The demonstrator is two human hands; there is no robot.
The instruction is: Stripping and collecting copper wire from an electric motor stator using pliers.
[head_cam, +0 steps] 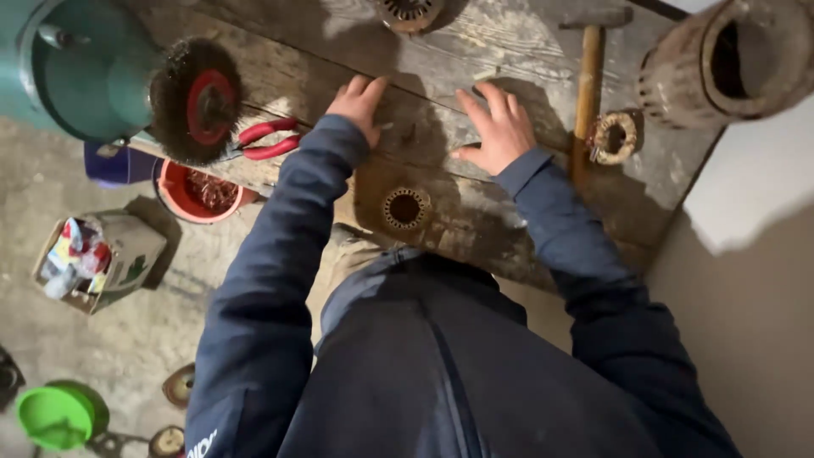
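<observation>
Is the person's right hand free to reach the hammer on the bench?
Probably yes. The right hand lies flat and empty on the wooden bench, and the hammer sits just beside it with nothing between them.

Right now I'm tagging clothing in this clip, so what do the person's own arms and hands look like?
Both arms wear long dark navy sleeves of a jacket or sweatshirt, loosely creased, ending in plain cuffs at the wrists. The left hand and right hand are bare: no gloves, and no rings or watch show. A bit of white lettering shows low on the left sleeve.
</observation>
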